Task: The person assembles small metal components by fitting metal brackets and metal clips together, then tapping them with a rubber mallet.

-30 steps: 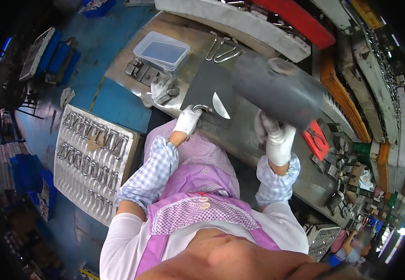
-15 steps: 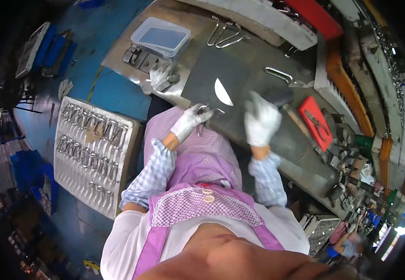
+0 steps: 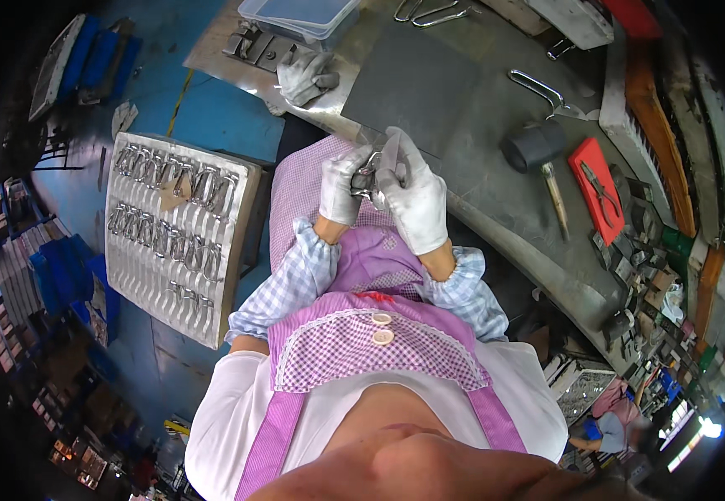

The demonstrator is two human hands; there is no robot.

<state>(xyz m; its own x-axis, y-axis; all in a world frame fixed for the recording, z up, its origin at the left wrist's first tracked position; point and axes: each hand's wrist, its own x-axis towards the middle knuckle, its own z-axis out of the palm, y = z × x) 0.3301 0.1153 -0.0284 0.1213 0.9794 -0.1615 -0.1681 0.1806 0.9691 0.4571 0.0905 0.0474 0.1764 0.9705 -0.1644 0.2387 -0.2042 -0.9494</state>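
Observation:
Both hands wear white gloves and meet above my lap at the bench's near edge. My left hand (image 3: pixel 341 190) is closed around a shiny bent metal handle (image 3: pixel 366 177), partly hidden by the fingers. Right beside it, my right hand (image 3: pixel 416 204) pinches a pale curved blade (image 3: pixel 391 154) against or very near the handle; whether they touch I cannot tell. Beyond the hands lies a dark flat pad (image 3: pixel 412 83) on the metal bench (image 3: pixel 496 188).
To the right are a black-headed mallet (image 3: pixel 534 145), pliers (image 3: pixel 600 192) on a red plate (image 3: pixel 583 159), and a looped metal piece (image 3: pixel 538 88). A grey glove (image 3: pixel 304 79) and plastic box (image 3: pixel 304 21) sit at the far left. A tray (image 3: pixel 137 267) holding metal handles stands left.
My right hand has come left from over the bench to meet my left hand. The pale blade that lay on the pad is now in its fingers. The view has shifted.

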